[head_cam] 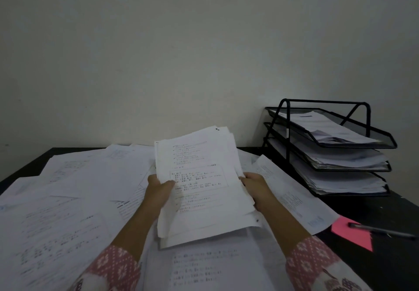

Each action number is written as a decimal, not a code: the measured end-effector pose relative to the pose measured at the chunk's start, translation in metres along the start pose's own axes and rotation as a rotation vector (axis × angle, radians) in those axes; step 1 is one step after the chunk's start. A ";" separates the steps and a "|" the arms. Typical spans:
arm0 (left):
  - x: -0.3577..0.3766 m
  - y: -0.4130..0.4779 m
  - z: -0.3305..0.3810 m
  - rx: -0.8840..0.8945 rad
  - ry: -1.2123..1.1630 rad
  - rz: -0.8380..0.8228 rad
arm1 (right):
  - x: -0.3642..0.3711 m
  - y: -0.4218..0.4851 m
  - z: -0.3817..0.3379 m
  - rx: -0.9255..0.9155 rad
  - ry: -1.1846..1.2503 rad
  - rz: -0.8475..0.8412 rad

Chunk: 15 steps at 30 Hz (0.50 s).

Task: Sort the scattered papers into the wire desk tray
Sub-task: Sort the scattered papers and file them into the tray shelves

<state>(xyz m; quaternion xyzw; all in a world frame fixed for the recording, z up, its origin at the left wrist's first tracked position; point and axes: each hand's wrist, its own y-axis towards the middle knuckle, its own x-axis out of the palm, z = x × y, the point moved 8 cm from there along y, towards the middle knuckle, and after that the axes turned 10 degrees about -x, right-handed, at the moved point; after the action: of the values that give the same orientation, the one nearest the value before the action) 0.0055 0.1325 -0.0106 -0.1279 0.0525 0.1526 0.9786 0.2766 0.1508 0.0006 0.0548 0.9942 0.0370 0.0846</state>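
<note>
I have a loose stack of white printed sheets (201, 184) lifted off the dark surface (374, 265) and tilted up toward me, held from both sides. My left hand (159, 191) pinches its left edge, thumb lying across the printed face with the fingers hidden behind. My right hand (256, 188) curls round the right edge, where the sheets fan out unevenly, so each grip is closed on the stack.

The black three-tier wire mesh desk tray (353, 145) stands at the far right of the surface, against the pale wall, well apart from the stack. All three tiers already carry paper: the top one a thinner pile, the middle and bottom ones thicker bundles. So I judge a fair share of the sorting done.

Plenty is left, though. Scattered white papers (68, 200) cover most of the left and near parts of the surface, overlapping at odd angles, and one long sheet lies between my right hand and the tray. I judge the job to be somewhere in the middle, with this stack the next batch to go in.

A pink paper note (356, 236) lies at the near right with a dark pen (383, 231) resting across it.
</note>
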 end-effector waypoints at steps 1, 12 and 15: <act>-0.002 0.001 -0.001 -0.010 0.017 0.001 | 0.004 -0.003 -0.002 0.003 0.018 -0.014; -0.007 -0.011 -0.006 -0.020 0.345 -0.129 | 0.045 -0.013 -0.002 -0.047 -0.372 -0.224; -0.015 -0.010 -0.007 -0.030 0.433 -0.112 | 0.039 -0.008 0.000 -0.068 -0.470 -0.160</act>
<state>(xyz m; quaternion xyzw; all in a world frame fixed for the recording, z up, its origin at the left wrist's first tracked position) -0.0056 0.1174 -0.0124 -0.1750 0.2521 0.0680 0.9493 0.2378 0.1473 -0.0066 -0.0201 0.9466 0.0497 0.3180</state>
